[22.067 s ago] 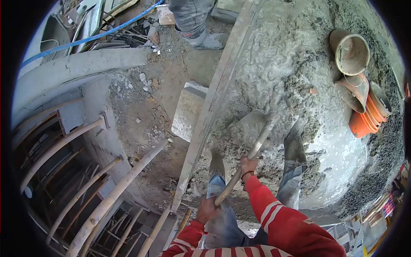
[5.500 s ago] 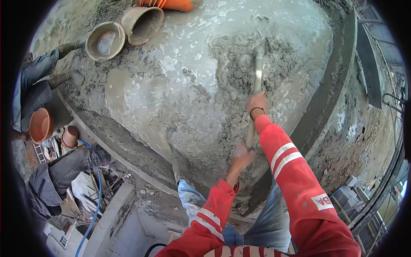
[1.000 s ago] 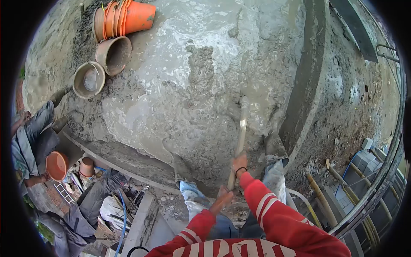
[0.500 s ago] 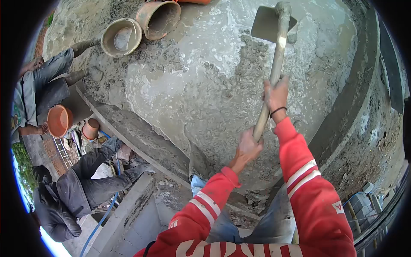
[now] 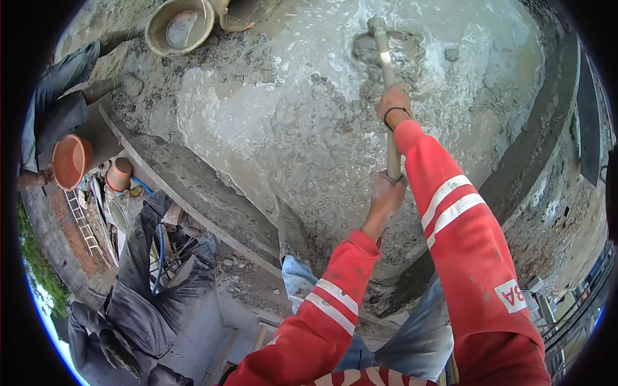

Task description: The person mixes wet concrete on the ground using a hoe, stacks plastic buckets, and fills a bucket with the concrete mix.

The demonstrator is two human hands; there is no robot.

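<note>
Both of my hands are wrapped round the wooden handle of a hoe (image 5: 393, 154). My left hand (image 5: 388, 193) grips the near end of the handle, while my right hand (image 5: 394, 101) holds it farther up, closer to the head. The hoe's blade is sunk in the wet grey mortar (image 5: 309, 135), so only the socket end of the handle shows above it. A ring of disturbed, lumpy mix surrounds the buried blade. Watery, pale slurry lies over much of the mortar around it.
At the upper left stand a round mud-coated bucket (image 5: 180, 27) and part of a second one. A person in dark clothes (image 5: 145, 283) sits at lower left. Another person's hand holds an orange bucket (image 5: 72, 161). A raised edge (image 5: 187, 206) borders the mortar; a ladder (image 5: 82, 225) lies below.
The hoe's head has come down from above the surface into the mortar, and its blade is now hidden. My hands have moved with the handle, which stands more upright in view.
</note>
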